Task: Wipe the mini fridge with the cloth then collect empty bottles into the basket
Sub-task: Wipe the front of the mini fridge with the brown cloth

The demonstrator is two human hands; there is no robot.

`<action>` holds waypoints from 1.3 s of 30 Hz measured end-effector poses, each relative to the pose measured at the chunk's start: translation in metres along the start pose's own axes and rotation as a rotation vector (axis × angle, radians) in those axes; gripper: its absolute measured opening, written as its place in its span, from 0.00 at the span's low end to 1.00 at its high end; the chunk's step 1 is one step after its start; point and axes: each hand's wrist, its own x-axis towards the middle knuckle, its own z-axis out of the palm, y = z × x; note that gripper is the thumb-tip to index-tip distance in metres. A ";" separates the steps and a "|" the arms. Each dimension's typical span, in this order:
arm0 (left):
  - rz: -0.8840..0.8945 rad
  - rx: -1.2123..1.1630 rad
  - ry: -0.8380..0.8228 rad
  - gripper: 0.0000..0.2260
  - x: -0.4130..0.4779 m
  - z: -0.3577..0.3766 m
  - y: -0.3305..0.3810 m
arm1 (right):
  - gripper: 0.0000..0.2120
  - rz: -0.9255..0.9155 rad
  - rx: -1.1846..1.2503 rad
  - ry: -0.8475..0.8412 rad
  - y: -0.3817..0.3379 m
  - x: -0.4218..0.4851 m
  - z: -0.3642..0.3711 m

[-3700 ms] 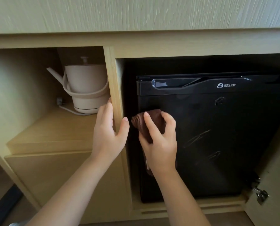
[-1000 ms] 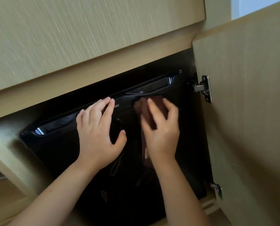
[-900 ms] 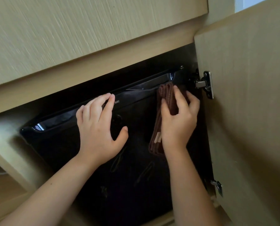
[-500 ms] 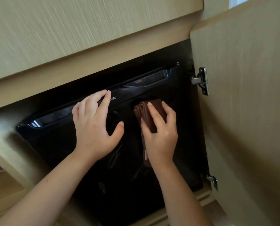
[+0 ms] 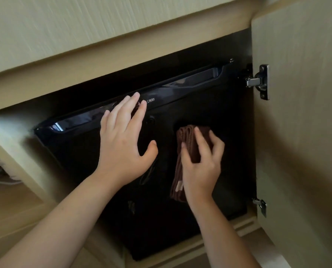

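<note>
The black mini fridge (image 5: 205,105) sits inside a wooden cabinet bay, its glossy door facing me. My left hand (image 5: 124,144) lies flat on the upper door with fingers spread, fingertips by the brand lettering. My right hand (image 5: 200,163) presses a folded brown cloth (image 5: 186,136) against the door's middle right, fingers curled over it; the cloth's lower end hangs below my palm. No bottles or basket are in view.
The open cabinet door (image 5: 300,132) stands at the right, with a metal hinge (image 5: 260,81) near the fridge's top corner and another lower down. A wooden divider (image 5: 12,147) borders the fridge on the left. A drawer front spans the top.
My right hand swept the cloth from the fridge's left side to the upper right corner, then back down to the middle right. My left hand moved from the divider onto the fridge door.
</note>
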 end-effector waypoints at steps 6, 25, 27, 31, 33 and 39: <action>-0.103 -0.039 -0.024 0.30 -0.085 0.006 -0.008 | 0.20 0.025 0.067 -0.130 -0.007 -0.009 -0.004; -0.719 -0.548 0.007 0.40 -0.140 0.013 -0.049 | 0.20 0.116 0.016 -0.339 -0.020 -0.089 0.010; -0.705 -0.569 -0.007 0.40 -0.141 0.010 -0.054 | 0.19 0.137 0.027 -0.253 -0.029 -0.067 0.012; -0.639 -0.561 -0.050 0.40 -0.147 0.006 -0.065 | 0.19 0.165 0.074 -0.096 -0.049 -0.033 0.022; -0.618 -0.564 -0.058 0.41 -0.148 0.006 -0.067 | 0.20 0.115 0.076 -0.143 -0.049 -0.048 0.028; -0.623 -0.678 -0.065 0.40 -0.157 0.009 -0.072 | 0.20 0.087 0.010 -0.464 -0.017 -0.132 0.022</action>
